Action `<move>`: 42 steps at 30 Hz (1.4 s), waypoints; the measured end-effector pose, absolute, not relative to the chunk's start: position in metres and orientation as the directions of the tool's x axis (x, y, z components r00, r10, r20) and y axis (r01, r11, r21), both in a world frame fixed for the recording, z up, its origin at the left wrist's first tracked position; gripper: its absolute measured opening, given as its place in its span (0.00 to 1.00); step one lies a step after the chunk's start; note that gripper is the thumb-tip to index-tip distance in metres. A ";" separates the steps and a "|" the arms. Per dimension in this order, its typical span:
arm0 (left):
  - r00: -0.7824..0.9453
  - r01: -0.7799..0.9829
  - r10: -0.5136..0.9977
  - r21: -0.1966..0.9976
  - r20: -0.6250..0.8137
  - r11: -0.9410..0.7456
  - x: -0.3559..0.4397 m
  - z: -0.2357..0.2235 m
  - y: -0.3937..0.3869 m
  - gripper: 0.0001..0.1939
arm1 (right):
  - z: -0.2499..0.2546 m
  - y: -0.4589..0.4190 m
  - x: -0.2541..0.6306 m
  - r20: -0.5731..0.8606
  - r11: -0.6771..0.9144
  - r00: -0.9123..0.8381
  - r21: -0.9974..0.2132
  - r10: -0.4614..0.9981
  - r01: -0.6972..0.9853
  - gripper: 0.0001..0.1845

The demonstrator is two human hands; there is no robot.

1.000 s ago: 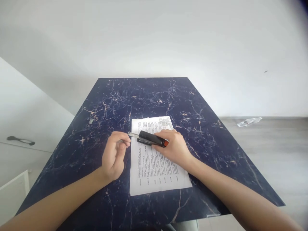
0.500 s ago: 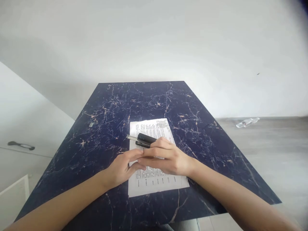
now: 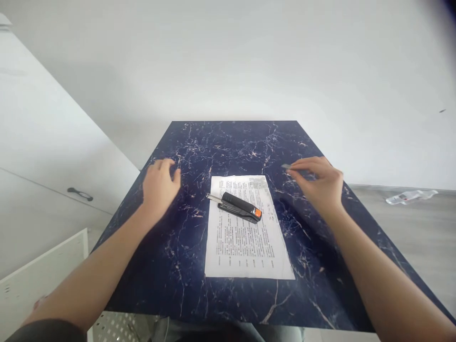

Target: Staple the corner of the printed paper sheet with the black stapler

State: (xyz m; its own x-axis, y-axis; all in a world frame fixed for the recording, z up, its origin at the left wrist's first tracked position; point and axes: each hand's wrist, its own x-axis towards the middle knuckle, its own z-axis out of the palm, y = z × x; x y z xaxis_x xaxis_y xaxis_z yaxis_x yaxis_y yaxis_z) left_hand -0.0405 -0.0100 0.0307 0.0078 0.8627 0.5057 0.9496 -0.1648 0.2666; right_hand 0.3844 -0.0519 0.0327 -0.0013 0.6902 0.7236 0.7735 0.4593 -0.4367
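Observation:
A black stapler with an orange patch lies on a printed sheet of paper, its metal rail sticking out to the left. Neither hand touches it. My right hand, right of the paper, pinches a small thin greyish piece between thumb and fingertips; its kind is too small to make out. Over the left part of the table, my left hand has bent fingers with the thumb apart. Nothing shows in it, though its palm side is hidden.
The dark blue marbled table meets a white wall at the back. A white cabinet with a dark handle stands at left. On the floor at right lies a clear plastic packet.
Both hands have left the stapler, which now rests on the paper. They have moved apart, left hand leftward, right hand rightward with a small piece. The view has shifted left.

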 end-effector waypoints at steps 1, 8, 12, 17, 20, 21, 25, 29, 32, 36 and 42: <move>-0.062 0.979 0.878 0.202 0.474 -0.040 -0.053 0.031 0.000 0.20 | 0.025 -0.041 0.405 0.732 0.400 0.034 -0.410 0.681 0.820 0.05; -0.054 0.998 0.979 0.050 0.197 0.045 -0.095 0.009 0.031 0.18 | -0.025 -0.004 0.480 0.528 0.118 0.131 -0.412 0.839 0.904 0.07; -0.001 0.997 0.972 0.070 0.234 -0.016 -0.096 0.004 0.035 0.13 | -0.031 0.000 0.478 0.419 0.088 0.090 -0.387 0.904 0.918 0.10; 0.040 0.975 0.952 0.198 0.305 -0.104 -0.087 0.009 0.030 0.15 | -0.027 -0.002 0.474 0.497 0.064 0.156 -0.398 0.853 0.915 0.09; 0.063 0.894 0.931 0.395 0.360 -0.213 -0.071 0.012 0.023 0.16 | -0.018 -0.009 0.462 0.582 0.074 0.197 -0.409 0.789 0.910 0.10; 0.071 0.823 0.936 0.510 0.346 -0.251 -0.065 0.012 0.020 0.14 | -0.014 -0.012 0.455 0.605 0.099 0.183 -0.402 0.775 0.910 0.10; 0.107 0.292 0.981 0.938 0.163 -0.188 -0.036 0.009 0.004 0.14 | 0.003 -0.029 0.412 0.666 0.291 0.028 -0.363 0.746 0.885 0.09; 0.205 0.133 0.970 0.978 0.132 -0.161 -0.014 0.006 -0.014 0.17 | 0.021 -0.053 0.355 0.664 0.498 -0.110 -0.429 0.739 0.754 0.07; 0.271 0.181 0.953 0.965 0.137 -0.190 -0.005 0.006 -0.025 0.17 | 0.029 -0.071 0.320 0.599 0.588 -0.221 -0.531 0.770 0.609 0.08; 0.300 0.253 0.919 0.908 0.255 -0.335 0.001 0.006 -0.034 0.09 | 0.026 -0.086 0.292 0.455 0.582 -0.364 -0.596 0.813 0.554 0.24; 0.377 0.377 0.817 0.734 0.436 -0.565 0.008 0.007 -0.038 0.04 | 0.015 -0.089 0.284 0.298 0.570 -0.499 -0.572 0.814 0.589 0.25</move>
